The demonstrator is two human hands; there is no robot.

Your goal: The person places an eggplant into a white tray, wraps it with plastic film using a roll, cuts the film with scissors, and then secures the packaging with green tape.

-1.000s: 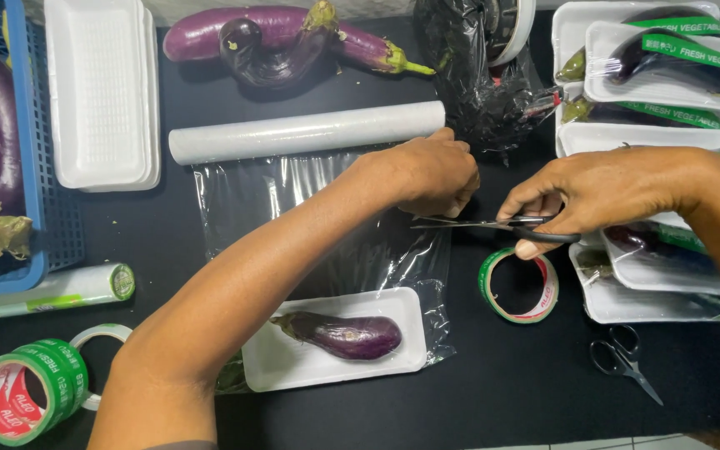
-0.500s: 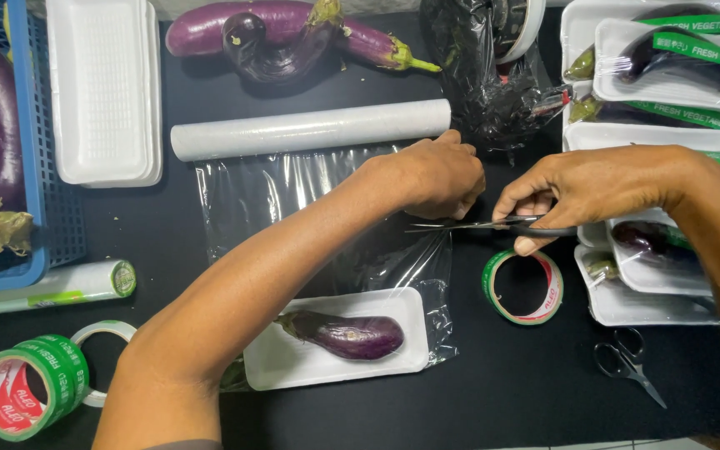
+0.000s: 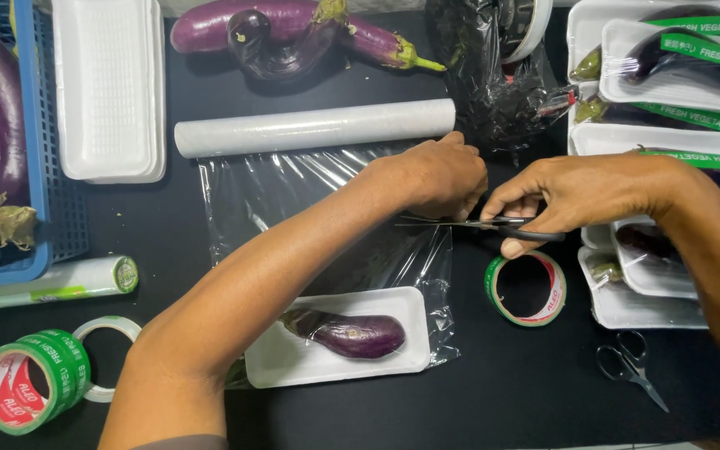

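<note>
My right hand (image 3: 581,193) grips black-handled scissors (image 3: 468,223), blades pointing left into the right edge of a clear plastic film sheet (image 3: 293,196). My left hand (image 3: 435,177) presses down on that film just above the blades. The film runs from a white roll (image 3: 314,127) toward me and under a white foam tray (image 3: 293,357) holding a small purple eggplant (image 3: 352,333).
A stack of white foam trays (image 3: 108,87) and a blue basket (image 3: 39,167) of eggplants stand at left. Loose eggplants (image 3: 285,33) lie at the back. Wrapped eggplant trays (image 3: 668,75) are at right. Tape rolls (image 3: 31,392) (image 3: 528,287), a second film roll (image 3: 60,282) and small scissors (image 3: 631,367) lie nearby.
The scissors have advanced a little to the left into the film; my left hand stays pressed on the sheet.
</note>
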